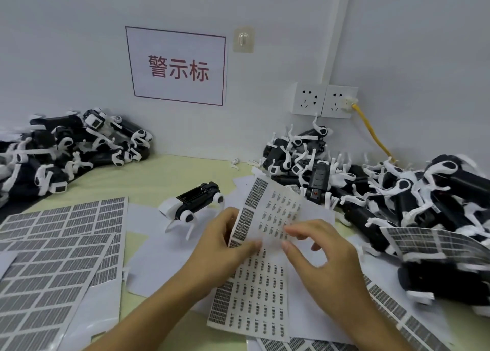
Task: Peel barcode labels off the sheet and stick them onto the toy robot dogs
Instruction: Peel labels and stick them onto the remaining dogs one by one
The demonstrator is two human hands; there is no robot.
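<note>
A label sheet (267, 218) is held up in the middle of the view, bent back so that its upper half rises off the table (148, 181) and its lower half lies flat. The left hand (225, 242) grips the sheet's left edge, thumb on the front at the fold and fingers curled behind. The right hand (318, 255) is set just right of the fold, its thumb and forefinger brought close together at the sheet's surface; whether a label is already pinched between them cannot be told, and the other fingers are spread loosely above.

One toy dog (193, 204) stands alone just behind and left of the held sheet, upright on its white legs, apart from both hands. A pile of dogs (66, 149) lies far left of the sheet against the wall, and a larger heap (397, 199) is spread right of the sheet. Full barcode sheets (53, 250) are stacked flat to the left of the held sheet, and another curled sheet (434, 242) rests on the heap to its right. Blank backing papers (159, 260) lie under and around the held sheet.

On the wall behind the sheet, a red-framed sign (177, 67) is stuck, with a hook (243, 39) beside it and two sockets (324, 100) further right, one taken by a yellow cable (371, 130).
</note>
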